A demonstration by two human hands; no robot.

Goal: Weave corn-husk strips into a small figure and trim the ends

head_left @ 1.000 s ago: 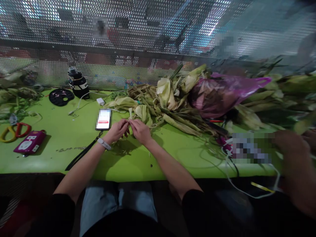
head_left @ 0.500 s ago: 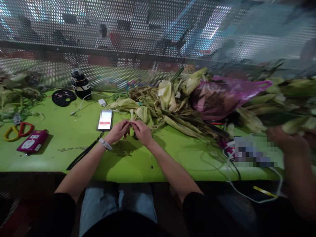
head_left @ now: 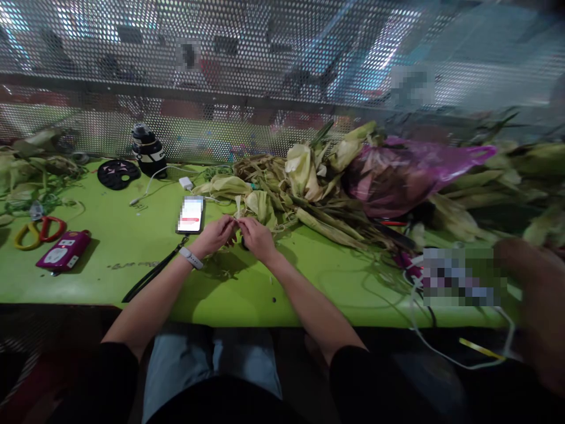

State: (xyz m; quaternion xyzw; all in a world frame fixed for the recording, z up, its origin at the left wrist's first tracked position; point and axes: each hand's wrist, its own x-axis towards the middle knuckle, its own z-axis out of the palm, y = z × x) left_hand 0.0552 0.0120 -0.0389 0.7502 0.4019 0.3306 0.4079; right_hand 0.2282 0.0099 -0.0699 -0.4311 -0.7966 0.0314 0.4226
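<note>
My left hand (head_left: 218, 233) and my right hand (head_left: 257, 237) meet fingertip to fingertip over the table. Both are closed in a pinch on a thin pale strip of corn husk (head_left: 238, 204), whose upper end sticks up between them. Most of the strip is hidden by my fingers. Just beyond the hands lies a heap of corn husks (head_left: 322, 221), green to dry brown. A phone (head_left: 191, 213) with a lit screen rests left of my left hand, its black wrist strap (head_left: 152, 274) trailing toward the front edge.
On the left are scissors (head_left: 27, 235), a purple power socket (head_left: 65, 252), a black fan-shaped item (head_left: 117, 174) and a black bottle (head_left: 150, 154). A pink plastic bag (head_left: 388, 176) sits among the husks. White cables (head_left: 417, 330) hang at right, near another person's blurred arm (head_left: 536, 294).
My hands keep their pinch with barely any movement. The other person's hand at right has come down and away from the husks. The whole view has shifted slightly.
</note>
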